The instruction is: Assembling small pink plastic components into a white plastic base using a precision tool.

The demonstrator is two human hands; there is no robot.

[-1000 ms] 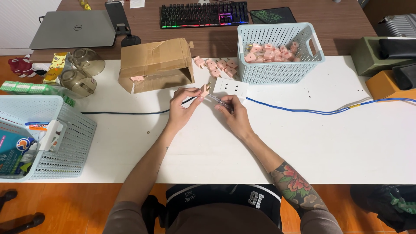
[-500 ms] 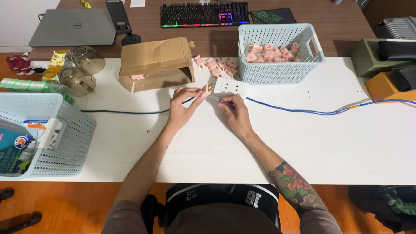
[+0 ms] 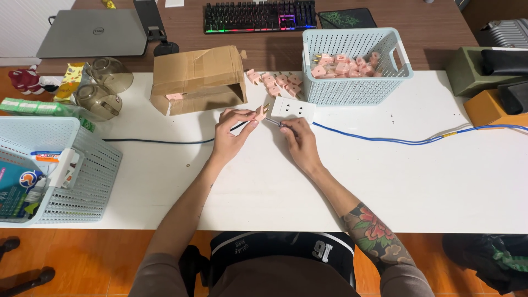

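Risk: left hand pinches pink plug; right hand pinches blue cable end. Loose grip could drop plug onto counter.

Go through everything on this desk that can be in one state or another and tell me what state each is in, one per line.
Laptop: lid shut.
Keyboard: backlight on.
Cardboard box: on its side, open.
Pale blue basket: upright, holding pink plugs.
White socket strip: nothing plugged in.
Left hand: pinching a pink plug.
Right hand: gripping a thin tool, tip hidden.
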